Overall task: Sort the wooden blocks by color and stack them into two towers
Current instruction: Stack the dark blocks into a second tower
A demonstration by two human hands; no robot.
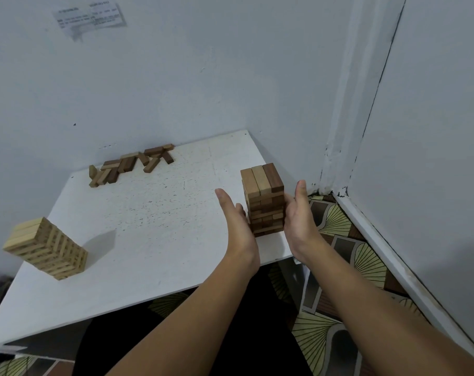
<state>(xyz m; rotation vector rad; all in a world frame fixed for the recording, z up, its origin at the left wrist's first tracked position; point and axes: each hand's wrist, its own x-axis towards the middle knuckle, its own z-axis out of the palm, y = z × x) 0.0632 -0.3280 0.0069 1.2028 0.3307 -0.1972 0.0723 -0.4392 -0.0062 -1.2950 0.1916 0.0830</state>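
A brown block tower (263, 196) stands near the right front corner of the white table (154, 213). My left hand (237, 223) is on the tower's left side with straight fingers, and my right hand (298, 213) is flat against its right side. At the far left front, a pale block tower (47, 248) stands by itself. Several loose brown and tan blocks (131, 164) lie in a heap along the back edge by the wall.
Grey walls enclose the table at the back and right, with a paper note (90, 17) stuck high up. Patterned floor tiles (347, 256) show to the right of the table. A dark gap lies under the front edge.
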